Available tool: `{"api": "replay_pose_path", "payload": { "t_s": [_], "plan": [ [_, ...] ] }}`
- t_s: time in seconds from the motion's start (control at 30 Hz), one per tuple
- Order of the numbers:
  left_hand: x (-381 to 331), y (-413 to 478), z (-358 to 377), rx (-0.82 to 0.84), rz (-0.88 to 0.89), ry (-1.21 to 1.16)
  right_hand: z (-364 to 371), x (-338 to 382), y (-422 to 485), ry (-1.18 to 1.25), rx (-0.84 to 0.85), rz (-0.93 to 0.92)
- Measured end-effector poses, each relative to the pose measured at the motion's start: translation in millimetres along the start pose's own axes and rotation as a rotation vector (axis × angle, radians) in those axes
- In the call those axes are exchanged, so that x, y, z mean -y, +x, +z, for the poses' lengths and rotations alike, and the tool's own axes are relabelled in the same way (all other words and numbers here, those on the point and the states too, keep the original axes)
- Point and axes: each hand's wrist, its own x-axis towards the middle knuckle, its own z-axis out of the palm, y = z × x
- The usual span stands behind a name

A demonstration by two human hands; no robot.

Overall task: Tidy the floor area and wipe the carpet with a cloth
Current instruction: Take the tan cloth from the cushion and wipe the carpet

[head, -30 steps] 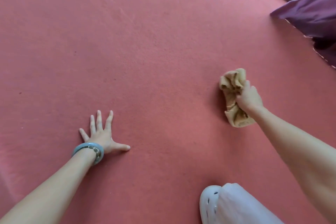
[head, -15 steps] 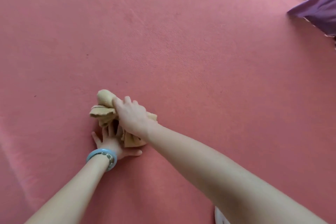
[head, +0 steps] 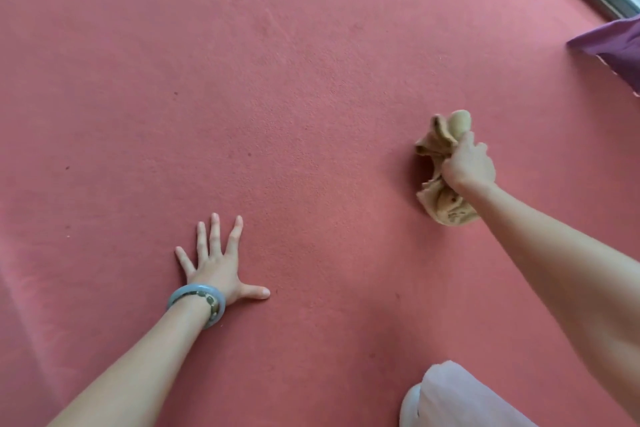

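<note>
Crumpled tan cloth (head: 441, 180) gripped by right hand (head: 469, 165) on napped red carpet (head: 277, 80), left hand (head: 216, 262) spread flat

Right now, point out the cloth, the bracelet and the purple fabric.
cloth (head: 446, 210): head view, on its lower bunched end, nearest the camera.
bracelet (head: 194, 288): head view, on the top curve of the grey-blue band.
purple fabric (head: 616, 45): head view, on its middle, near the picture's right edge.
</note>
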Motion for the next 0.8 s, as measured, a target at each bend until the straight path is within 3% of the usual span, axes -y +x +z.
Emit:
{"api": "replay_pose_path", "payload": {
  "t_s": [0.1,0.23,0.37,0.47,0.63,0.8],
  "plan": [
    [-1.0,-0.6,-2.3,0.02,-0.004,-0.002,24.8,72.8,-29.5,0.05,0.064,-0.173],
    [-2.9,-1.7,-3.3,0.019,-0.015,0.005,63.3,182.2,-113.7,0.066,0.169,-0.587],
    [-3.5,-2.8,-4.6,0.032,-0.016,0.024,71.1,222.5,-149.9,0.045,0.32,-0.895],
    [-2.2,-1.7,-4.0,0.031,-0.009,-0.014,53.1,195.3,-97.5,0.068,0.315,-0.824],
    [-3.5,-3.0,-5.1,0.043,-0.022,0.005,7.7,87.4,19.5,-0.036,0.168,-0.463],
    [-3.7,-2.8,-6.2,0.03,-0.031,0.004,-10.7,44.3,50.0,-0.015,0.073,-0.199]
  ]
}}
